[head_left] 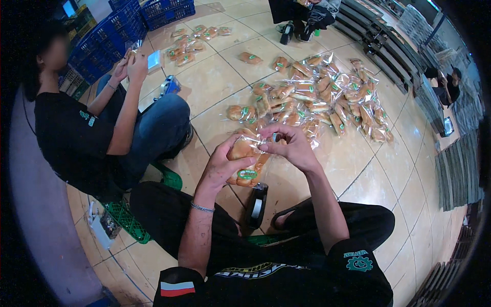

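My left hand (pixel 224 162) is closed around a bread roll in a clear plastic bag (pixel 246 175), which has a green and white label near its lower end. The thumb lies across the front of the bag. At the bag's upper end, the fingers of my right hand (pixel 292 145) pinch the clear plastic. Just below the bag, a black tape dispenser (pixel 256 207) stands on the floor between my legs. Beyond my hands lies a large loose pile of bagged bread rolls (pixel 304 92) with similar green labels.
A person (pixel 76 123) sits at my left, handling a small package; a blue tape dispenser (pixel 169 85) is beside them. Farther back are more bagged rolls (pixel 197 41) and blue crates (pixel 110 41). Stacked trays (pixel 376 38) line the far right. Others sit at the back and right.
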`<state>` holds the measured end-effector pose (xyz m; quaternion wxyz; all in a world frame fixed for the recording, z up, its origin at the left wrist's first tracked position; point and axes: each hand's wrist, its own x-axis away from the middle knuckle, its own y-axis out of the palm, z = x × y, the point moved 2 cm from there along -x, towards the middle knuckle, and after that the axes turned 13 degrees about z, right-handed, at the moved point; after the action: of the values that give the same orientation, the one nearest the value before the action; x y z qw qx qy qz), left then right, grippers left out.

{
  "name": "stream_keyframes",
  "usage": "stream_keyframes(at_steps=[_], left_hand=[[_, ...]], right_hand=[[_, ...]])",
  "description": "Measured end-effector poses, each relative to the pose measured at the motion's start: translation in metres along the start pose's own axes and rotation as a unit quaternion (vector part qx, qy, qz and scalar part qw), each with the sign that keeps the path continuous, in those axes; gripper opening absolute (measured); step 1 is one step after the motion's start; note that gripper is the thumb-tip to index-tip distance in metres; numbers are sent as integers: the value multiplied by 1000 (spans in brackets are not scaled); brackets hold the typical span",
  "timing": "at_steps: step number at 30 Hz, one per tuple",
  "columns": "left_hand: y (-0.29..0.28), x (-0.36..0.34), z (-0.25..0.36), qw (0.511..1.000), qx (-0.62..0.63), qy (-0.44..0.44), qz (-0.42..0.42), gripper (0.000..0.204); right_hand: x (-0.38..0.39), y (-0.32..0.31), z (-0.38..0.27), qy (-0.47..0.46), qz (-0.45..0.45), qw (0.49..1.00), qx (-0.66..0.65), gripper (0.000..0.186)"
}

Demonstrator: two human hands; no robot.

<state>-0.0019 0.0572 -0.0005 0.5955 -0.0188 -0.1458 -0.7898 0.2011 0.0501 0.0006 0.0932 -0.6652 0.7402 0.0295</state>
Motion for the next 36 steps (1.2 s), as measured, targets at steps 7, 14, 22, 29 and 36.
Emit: stream_keyframes(at_steps=[7,14,22,29,36], left_hand=[[-4,9,17,976,-147,157,-16,44],[-7,18,32,896,-252,365,-2,41],[-8,24,37,908,-247,336,-42,48],[-18,8,11,978,-170,89,-86,54],[-51,-74,-108,862,-475,40,170,55]], right_hand=[[10,12,-7,98,-6,992,-75,21],[14,14,-7,148,-36,983,-106,31],[16,-9,-34,100,-167,981,-13,45],[14,-9,-7,141,-337,905,218,36],[-9,-49,86,201,-45,978,-44,41]])
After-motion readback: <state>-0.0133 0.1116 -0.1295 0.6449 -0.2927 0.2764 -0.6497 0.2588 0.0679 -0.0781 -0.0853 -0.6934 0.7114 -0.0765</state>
